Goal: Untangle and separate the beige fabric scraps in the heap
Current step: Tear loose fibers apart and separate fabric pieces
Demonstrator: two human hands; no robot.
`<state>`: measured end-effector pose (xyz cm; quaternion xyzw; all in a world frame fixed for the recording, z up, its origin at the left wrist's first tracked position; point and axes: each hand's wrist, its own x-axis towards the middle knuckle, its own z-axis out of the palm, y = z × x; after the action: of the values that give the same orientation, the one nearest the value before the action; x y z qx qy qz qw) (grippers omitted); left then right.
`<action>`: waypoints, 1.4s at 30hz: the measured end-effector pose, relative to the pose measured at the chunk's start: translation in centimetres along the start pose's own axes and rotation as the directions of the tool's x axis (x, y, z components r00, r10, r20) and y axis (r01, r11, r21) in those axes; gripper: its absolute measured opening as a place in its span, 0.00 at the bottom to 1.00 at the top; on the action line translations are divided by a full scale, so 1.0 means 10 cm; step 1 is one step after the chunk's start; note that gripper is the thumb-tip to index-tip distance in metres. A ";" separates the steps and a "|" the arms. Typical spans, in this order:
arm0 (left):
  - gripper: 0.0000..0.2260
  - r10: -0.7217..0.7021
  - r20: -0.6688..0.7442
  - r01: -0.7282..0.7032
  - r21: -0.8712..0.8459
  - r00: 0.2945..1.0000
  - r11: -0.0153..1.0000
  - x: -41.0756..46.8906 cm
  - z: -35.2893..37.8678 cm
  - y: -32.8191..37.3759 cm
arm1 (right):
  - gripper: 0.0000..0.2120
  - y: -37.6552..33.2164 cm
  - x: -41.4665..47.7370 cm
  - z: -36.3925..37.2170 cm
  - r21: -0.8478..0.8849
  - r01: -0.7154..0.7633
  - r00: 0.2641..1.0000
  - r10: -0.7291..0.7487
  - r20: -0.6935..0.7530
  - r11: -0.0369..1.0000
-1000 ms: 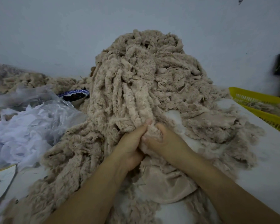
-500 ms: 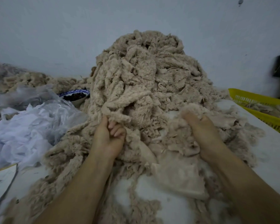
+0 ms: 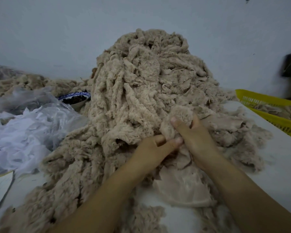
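While thumbs press one fuzzy scrap [image 3: 181, 113], right hand [image 3: 197, 140] pinching its top, left hand [image 3: 151, 148] curled on its lower edge, likely gripping, scrap at front foot of beige heap [image 3: 138, 84], on white table [image 3: 275, 175], yellow basket [image 3: 280, 122] right

Heap [image 3: 141, 91] layout, referenced to our fingers [image 3: 179, 126]
The heap rises on the table [image 3: 275, 174] just behind them; we find the bags [image 3: 29, 128] and bowl [image 3: 74, 100] well to their left, the basket [image 3: 275, 111] well right, a flat scrap [image 3: 180, 187] just before them.
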<state>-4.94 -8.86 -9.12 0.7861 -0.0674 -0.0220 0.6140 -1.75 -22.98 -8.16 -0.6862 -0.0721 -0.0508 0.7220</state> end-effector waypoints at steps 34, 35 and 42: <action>0.11 0.018 0.169 0.163 -0.969 0.985 0.185 -0.01 -0.33 0.00 | 0.14 0.22 0.37 -0.40 0.688 -0.053 0.885 0.354 -0.304 0.724; 0.11 0.033 0.168 0.160 -0.972 0.985 0.174 -0.01 -0.32 0.00 | 0.15 0.21 0.37 -0.41 0.680 -0.046 0.881 0.350 -0.317 0.732; 0.17 0.053 0.193 0.138 -0.842 0.980 0.522 0.05 -0.22 0.05 | 0.21 0.07 0.07 -0.10 0.033 -0.050 0.999 0.050 0.013 0.998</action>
<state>-4.28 -6.94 -8.05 0.3812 -0.0882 -0.1436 0.9090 -0.92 -23.97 -8.81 -0.6760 -0.0601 -0.0275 0.7340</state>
